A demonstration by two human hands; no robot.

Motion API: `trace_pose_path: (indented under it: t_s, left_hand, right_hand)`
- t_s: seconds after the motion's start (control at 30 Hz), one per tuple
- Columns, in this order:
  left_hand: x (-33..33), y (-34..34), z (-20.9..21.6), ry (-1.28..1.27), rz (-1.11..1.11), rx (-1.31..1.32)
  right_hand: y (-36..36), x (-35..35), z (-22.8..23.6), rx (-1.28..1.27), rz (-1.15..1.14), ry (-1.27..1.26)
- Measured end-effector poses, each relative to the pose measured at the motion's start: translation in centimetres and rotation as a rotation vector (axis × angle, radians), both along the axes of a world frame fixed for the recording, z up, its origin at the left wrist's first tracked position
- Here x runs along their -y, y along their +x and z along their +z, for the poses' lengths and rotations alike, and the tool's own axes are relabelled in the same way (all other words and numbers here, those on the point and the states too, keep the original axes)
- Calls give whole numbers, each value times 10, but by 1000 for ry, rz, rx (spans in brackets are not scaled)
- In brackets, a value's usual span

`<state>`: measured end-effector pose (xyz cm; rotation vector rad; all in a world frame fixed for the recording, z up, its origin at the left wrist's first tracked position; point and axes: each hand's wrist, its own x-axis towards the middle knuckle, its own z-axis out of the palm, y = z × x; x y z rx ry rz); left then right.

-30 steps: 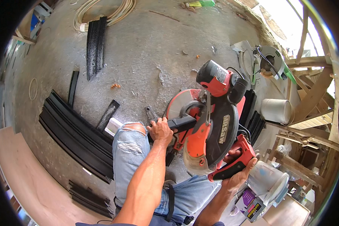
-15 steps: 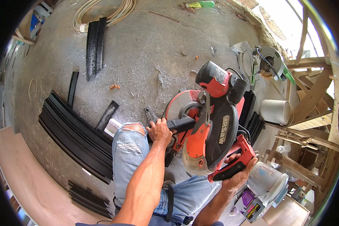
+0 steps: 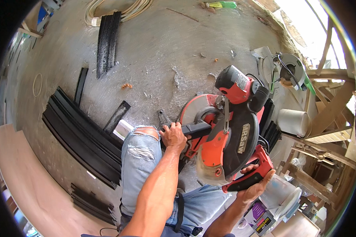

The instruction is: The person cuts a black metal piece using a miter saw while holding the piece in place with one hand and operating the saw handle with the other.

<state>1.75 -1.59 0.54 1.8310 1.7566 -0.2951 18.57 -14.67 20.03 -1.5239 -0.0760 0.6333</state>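
- So, main thing here: a red and black miter saw [image 3: 247, 118] is parked right in front of the person's lap, a bit to the right, with its motor [image 3: 232, 81] on the far side and its handle [image 3: 265, 161] at the near right.
- The handle is gripped by the right hand [image 3: 250, 192], fingers curled through the loop.
- A black bar [image 3: 199, 128] is held by the left hand [image 3: 173, 137], fingers draped over its left end, just beside the bent knee [image 3: 146, 132]. Whether it's loose stock or part of the saw can't be told.
- Key bit of geometry: the bar is stretched roughly left to right, off the left hand toward the orange guard [image 3: 215, 146], while the saw head is lined up far to near, so they're set crosswise. The bar is within the left hand's reach, not the right's.
- Whether the bar is touched by the blade can't be seen; that spot's hidden.
- Writing: big pale letters are printed on the dark blade housing, and a small round sticker [image 3: 218, 172] is stuck on the clear shield. Bold lettering is also carried by the purple and black box [image 3: 258, 216] near the right forearm.
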Motion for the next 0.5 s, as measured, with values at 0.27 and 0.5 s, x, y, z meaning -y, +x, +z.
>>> trace_pose_path:
  t_s: [0.27,0.5]
  left_hand:
    - [1,0,-2,7,33,24]
    - [1,-2,-3,-19,23,7]
  right_hand:
    - [-11,-17,9,29,-47,-23]
    - [5,-3,6,-142,-34,54]
